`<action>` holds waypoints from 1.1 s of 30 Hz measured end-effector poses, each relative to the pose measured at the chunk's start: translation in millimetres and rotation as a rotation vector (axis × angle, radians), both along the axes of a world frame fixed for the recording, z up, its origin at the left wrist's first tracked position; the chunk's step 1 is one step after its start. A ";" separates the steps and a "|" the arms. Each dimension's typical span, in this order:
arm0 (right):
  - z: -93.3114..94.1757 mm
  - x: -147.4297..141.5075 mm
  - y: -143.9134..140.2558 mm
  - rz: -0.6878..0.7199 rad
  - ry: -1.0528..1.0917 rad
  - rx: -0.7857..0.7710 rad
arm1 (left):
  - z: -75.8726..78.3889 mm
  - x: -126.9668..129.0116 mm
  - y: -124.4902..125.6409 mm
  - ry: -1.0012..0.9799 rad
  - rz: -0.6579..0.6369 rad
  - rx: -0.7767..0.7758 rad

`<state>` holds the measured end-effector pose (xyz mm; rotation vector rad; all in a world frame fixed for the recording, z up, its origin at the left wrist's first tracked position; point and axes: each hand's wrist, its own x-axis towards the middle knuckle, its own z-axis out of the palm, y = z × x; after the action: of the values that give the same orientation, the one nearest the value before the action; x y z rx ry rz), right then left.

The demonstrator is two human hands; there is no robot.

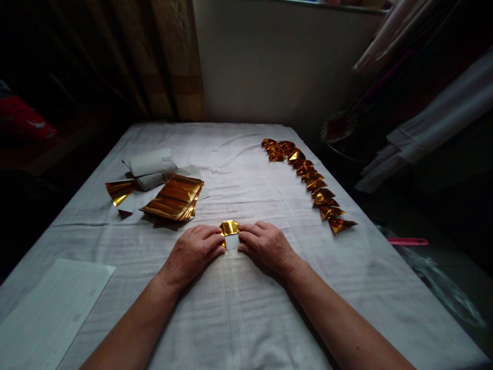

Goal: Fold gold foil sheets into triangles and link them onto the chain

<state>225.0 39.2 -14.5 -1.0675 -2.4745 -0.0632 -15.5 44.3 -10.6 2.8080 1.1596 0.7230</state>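
Observation:
Between my hands, near the middle of the cloth-covered table (239, 308), lies a partly folded sheet of gold foil paper (230, 227). Its upper part shows shiny gold and its lower middle shows white. My left hand (196, 247) grips the left side of it with bent fingers. On the opposite side, my right hand (266, 245) has its fingers closed on the right edge. Both thumbs are mostly hidden. A stack of flat gold foil sheets (175, 198) sits just beyond my left hand.
Several folded gold foil pieces (314, 185) form a curved row along the right edge. Behind the stack lie crumpled white papers (150, 163) and a loose gold sheet (119, 191). A white sheet (54, 313) rests at front left. Beyond the right edge are a pink handle (408, 241) and clear plastic (442, 288).

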 end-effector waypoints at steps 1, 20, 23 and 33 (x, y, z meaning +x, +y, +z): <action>0.4 1.1 0.3 0.011 -0.009 0.002 | -0.2 0.0 0.2 -0.001 0.000 0.000; -4.5 -2.4 3.5 0.043 0.018 0.074 | 6.7 2.7 -0.4 -0.041 0.013 -0.092; -5.9 -3.1 4.6 0.004 0.141 0.009 | 8.6 3.4 -1.3 -0.048 0.011 -0.119; -7.9 0.4 8.3 -0.032 0.375 -0.198 | -0.9 9.0 -0.8 -0.014 0.089 -0.036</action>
<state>225.4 47.5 -22.3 -1.0844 -2.1559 0.3481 -6.5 43.4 -11.6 2.7323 1.2894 0.7186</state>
